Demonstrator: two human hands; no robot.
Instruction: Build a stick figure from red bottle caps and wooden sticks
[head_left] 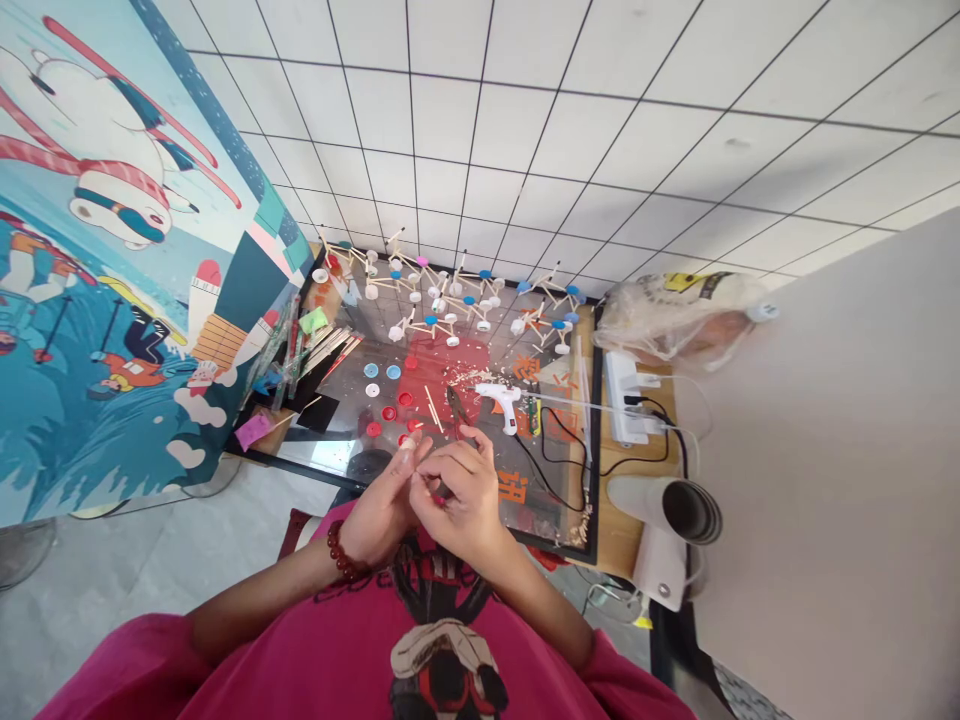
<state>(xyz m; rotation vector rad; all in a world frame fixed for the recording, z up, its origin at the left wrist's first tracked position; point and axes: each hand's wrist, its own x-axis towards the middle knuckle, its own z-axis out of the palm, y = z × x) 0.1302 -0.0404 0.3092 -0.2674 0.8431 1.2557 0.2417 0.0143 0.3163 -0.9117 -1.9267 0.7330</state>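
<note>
My left hand [381,510] and my right hand [461,495] meet over the front edge of the table. The right thumb and forefinger are pinched beside the left fingers. Whatever is between them is too small or hidden to make out. Just beyond the fingers lie red bottle caps [388,413], two thin wooden sticks [433,408] and dark-jawed pliers [455,405]. A white glue gun [501,400] rests right of the pliers, its black cord trailing right. Blue caps [393,372] and a white cap [373,390] lie farther left.
Several small stick-and-cap models [450,300] stand along the back by the tiled wall. Wood scraps [480,377] litter the middle. A bundle of sticks [330,350] lies left. At right are a power strip [626,395], paper cups [690,510] and a plastic bag [660,315].
</note>
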